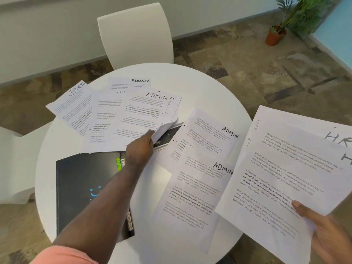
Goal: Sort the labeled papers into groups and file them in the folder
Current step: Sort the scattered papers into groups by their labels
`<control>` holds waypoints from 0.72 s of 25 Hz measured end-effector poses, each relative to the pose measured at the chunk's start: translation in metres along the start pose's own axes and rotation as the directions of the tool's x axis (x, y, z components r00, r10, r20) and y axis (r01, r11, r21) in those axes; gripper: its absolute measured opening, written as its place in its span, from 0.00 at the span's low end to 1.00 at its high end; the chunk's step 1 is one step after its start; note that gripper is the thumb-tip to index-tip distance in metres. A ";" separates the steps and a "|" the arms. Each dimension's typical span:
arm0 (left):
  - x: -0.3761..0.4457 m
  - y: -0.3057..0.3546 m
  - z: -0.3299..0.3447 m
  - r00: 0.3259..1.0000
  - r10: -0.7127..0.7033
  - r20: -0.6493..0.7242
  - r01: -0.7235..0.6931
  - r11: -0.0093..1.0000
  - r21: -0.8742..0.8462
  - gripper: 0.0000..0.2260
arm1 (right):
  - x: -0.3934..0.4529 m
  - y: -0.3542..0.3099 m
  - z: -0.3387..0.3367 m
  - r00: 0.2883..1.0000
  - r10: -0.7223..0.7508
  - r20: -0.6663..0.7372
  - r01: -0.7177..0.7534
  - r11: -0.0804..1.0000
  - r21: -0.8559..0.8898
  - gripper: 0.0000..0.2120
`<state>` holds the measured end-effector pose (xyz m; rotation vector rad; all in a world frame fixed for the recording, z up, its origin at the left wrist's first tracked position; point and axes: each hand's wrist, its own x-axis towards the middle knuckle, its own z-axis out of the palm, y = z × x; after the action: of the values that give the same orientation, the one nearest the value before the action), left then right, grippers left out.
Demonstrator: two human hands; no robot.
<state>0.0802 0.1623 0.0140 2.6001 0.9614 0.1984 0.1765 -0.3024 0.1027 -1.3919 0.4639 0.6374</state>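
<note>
Step in hand: sorting, not yet filing.

Left hand (141,147): grip pinched on the near corner of the upside-down ADMIN sheet (141,115) in the unsorted spread at the far side of the table (200,88).

Right hand (322,231): grip clamped on the HR sheets (285,168), held up off the table's right edge; at least two, going by a second label peeking out.

ADMIN pile (200,168): two labels visible, lying right of centre.

Unsorted spread: one SPORTS sheet (74,103), one FINANCE sheet (131,83), a second sheet ending "CE", plus others with labels hidden.

Folder (82,187): one, dark, near left, partly under my forearm, green HR tab (118,164) showing.

Next move, as I judge it: lift this ADMIN sheet clear, turn it, lay it on the ADMIN pile.
</note>
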 end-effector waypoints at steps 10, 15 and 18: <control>-0.011 0.002 -0.009 0.868 -0.480 0.127 0.462 0.875 0.143 0.24 | -0.005 -0.005 0.008 0.999 -0.045 -0.006 0.045 0.999 -0.025 0.24; -0.041 0.017 0.013 0.766 -0.463 0.446 0.623 0.705 -0.338 0.22 | -0.003 -0.002 0.014 1.000 -0.019 0.013 0.019 0.999 -0.040 0.24; -0.055 0.027 0.035 0.856 -0.382 0.349 0.445 0.888 -0.119 0.16 | 0.000 0.002 0.027 0.997 0.038 0.063 -0.034 0.997 -0.062 0.22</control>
<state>0.0635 0.0969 -0.0088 2.0949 1.2767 -0.2227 0.1735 -0.2753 0.1045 -1.4190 0.4216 0.7287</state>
